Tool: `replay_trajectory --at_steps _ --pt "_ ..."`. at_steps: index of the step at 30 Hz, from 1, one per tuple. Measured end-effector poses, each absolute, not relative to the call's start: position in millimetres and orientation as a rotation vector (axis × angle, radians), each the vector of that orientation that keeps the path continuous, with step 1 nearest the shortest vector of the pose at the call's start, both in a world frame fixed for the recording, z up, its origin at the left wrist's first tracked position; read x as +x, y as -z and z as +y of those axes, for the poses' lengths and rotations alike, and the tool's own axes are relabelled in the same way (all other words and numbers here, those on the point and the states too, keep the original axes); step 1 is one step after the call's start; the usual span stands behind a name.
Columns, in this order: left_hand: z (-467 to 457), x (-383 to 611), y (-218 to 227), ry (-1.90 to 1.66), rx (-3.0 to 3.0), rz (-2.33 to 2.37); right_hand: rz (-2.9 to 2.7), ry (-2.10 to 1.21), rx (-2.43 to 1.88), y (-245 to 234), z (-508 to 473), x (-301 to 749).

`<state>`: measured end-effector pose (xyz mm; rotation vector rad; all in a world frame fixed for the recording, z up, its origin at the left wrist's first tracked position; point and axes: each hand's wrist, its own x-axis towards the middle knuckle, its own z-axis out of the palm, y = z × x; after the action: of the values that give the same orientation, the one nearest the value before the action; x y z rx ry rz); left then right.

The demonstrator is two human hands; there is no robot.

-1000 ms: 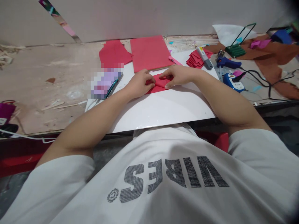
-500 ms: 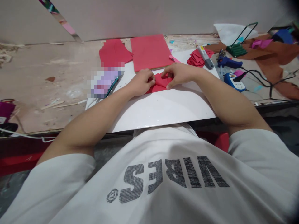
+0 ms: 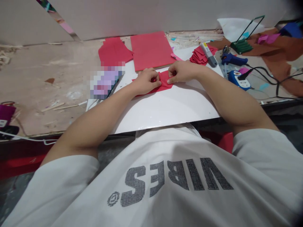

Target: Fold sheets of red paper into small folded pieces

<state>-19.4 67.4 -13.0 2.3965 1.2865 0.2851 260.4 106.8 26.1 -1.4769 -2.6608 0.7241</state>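
A folded red sheet [image 3: 163,84], paper or thin cloth, lies on a white board [image 3: 156,110] in front of me. My left hand [image 3: 148,79] pinches it between thumb and fingers near its middle. At the sheet's right part, my right hand [image 3: 181,72] grips the edge with thumb and bent fingers. The two hands are close together, and the left one hides part of the sheet, whose end shows beneath the wrist. Just beyond them lies a large flat red sheet [image 3: 151,50].
Behind my left hand lies a red cut piece [image 3: 113,52], with a blurred-out phone-like item [image 3: 105,83] nearer. To the right are stacked red pieces [image 3: 199,56], a grey cutter [image 3: 208,55], a blue glue gun [image 3: 234,60], a blue power socket [image 3: 239,80] and a green stand [image 3: 241,46].
My left hand has shifted slightly right along the red sheet, and more of the sheet shows at its left. The right hand's fingers have closed in on the sheet.
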Motion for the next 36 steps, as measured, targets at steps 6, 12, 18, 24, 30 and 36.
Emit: replay_trajectory --at_steps 6,12,18,24,30,36 --pt "54 -10 2 -0.219 2.393 1.372 -2.669 -0.693 -1.507 -31 100 257" --pt "42 6 -4 -0.251 2.376 1.434 -2.639 -0.716 -1.573 -44 85 249" --pt "49 16 14 -0.330 2.388 1.478 -2.599 -0.733 -1.639 -44 83 246" --pt "48 15 18 -0.414 2.313 1.558 -2.595 -0.728 -1.659 -44 82 248" --pt "62 6 34 -0.570 2.387 1.480 -2.571 -0.660 -1.786 -49 79 248" --pt "72 -5 37 -0.544 2.510 1.502 -2.556 -0.660 -1.784 -48 85 252"
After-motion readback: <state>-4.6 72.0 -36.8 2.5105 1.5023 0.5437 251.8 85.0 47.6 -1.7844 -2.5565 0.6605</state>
